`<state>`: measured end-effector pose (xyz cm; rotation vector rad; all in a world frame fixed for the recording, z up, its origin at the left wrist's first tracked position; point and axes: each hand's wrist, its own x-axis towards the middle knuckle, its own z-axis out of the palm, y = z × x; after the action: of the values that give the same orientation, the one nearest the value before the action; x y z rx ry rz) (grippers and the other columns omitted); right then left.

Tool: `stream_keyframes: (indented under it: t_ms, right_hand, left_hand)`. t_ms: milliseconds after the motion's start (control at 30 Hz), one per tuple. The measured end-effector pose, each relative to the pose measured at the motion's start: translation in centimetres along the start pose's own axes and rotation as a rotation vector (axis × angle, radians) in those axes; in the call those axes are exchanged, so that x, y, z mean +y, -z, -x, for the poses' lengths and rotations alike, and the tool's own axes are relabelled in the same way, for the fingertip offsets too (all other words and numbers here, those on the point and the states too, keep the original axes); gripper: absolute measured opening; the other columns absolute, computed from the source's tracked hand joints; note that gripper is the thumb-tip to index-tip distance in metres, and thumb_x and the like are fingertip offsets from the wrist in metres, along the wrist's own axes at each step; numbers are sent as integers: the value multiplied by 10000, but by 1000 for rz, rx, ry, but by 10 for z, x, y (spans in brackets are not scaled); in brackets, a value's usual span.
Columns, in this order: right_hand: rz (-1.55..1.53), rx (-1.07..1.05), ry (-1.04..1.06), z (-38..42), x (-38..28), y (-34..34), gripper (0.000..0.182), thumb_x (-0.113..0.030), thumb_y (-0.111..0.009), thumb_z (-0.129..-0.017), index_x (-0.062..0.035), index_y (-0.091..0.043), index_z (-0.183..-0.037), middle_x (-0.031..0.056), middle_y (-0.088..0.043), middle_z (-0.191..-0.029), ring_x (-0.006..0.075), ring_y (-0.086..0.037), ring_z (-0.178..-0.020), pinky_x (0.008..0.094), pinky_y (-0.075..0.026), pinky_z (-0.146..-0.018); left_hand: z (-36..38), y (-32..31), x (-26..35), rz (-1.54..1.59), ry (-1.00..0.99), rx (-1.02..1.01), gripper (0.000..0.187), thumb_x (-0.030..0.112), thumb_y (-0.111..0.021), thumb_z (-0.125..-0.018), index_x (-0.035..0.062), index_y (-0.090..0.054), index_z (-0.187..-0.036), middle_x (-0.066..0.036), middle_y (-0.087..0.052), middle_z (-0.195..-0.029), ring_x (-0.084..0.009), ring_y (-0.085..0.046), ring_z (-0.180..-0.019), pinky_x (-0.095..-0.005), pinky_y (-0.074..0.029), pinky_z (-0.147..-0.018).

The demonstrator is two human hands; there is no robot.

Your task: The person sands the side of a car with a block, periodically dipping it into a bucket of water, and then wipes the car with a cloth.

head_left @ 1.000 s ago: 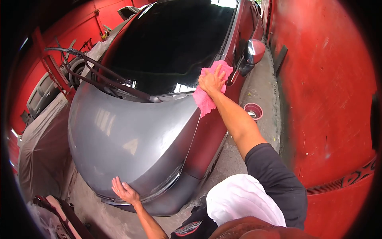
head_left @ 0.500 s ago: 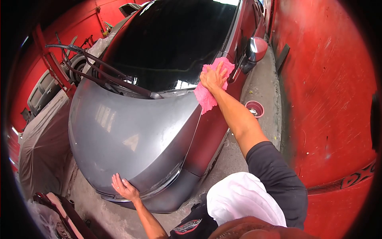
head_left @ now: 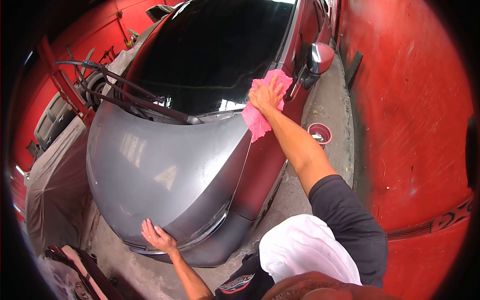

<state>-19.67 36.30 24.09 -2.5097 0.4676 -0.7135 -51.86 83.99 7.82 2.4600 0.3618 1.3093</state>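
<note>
My right hand (head_left: 266, 97) presses a pink cloth (head_left: 257, 125) onto the car where the hood's rear corner meets the fender and windshield base. Its fingers are spread over the cloth, which bunches beneath the palm. Down at the hood's front edge, my left hand (head_left: 159, 237) rests with fingers out and nothing in it. The grey hood (head_left: 150, 160) has a dull sheen with light reflections. Beside it, the fender (head_left: 255, 185) is dark red blending into grey. The dark windshield (head_left: 210, 55) lies behind the hood, and the wiper arms (head_left: 130, 90) stand raised off the glass.
A small pink bucket (head_left: 320, 134) stands on the concrete floor beside the car. The side mirror (head_left: 320, 59) juts out beyond the cloth. A red panel (head_left: 410, 125) rises along the right. At left are a draped cover (head_left: 57, 185) and loose car parts (head_left: 52, 117).
The camera view has shifted slightly. My right hand and the pink cloth stay at nearly the same spot on the car, and my left hand remains on the hood's front edge.
</note>
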Motion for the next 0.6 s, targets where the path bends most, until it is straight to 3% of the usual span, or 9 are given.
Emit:
stream_keyframes:
  t_ms: [300, 367, 600]
  right_hand:
    - [-3, -8, -10, 3, -3, 4, 539, -426, -571, -824, -283, -597, -1343, 249, -56, -1620, 597, -112, -1422, 707, -205, -1101]
    - [-52, 26, 8, 6, -4, 7, 462, -359, -559, -822, -198, -642, -1247, 264, -77, -1613, 595, -111, -1426, 690, -211, -1102]
    - [-57, 31, 7, 6, -4, 7, 458, -359, -565, -812, -216, -642, -1240, 265, -81, -1613, 600, -114, -1422, 689, -220, -1095]
  left_hand:
    - [0, 2, 4, 1, 13, -12, 395, 210, -456, -989, 33, -601, -1311, -166, -571, -1375, -328, -482, -1324, -485, -237, -1168]
    - [0, 2, 3, 0, 14, -13, 396, 211, -453, -989, 35, -601, -1312, -166, -570, -1377, -327, -481, -1326, -485, -236, -1168]
    - [0, 1, 2, 5, 9, -9, 397, 213, -454, -992, 28, -600, -1312, -171, -570, -1375, -331, -485, -1321, -486, -236, -1167]
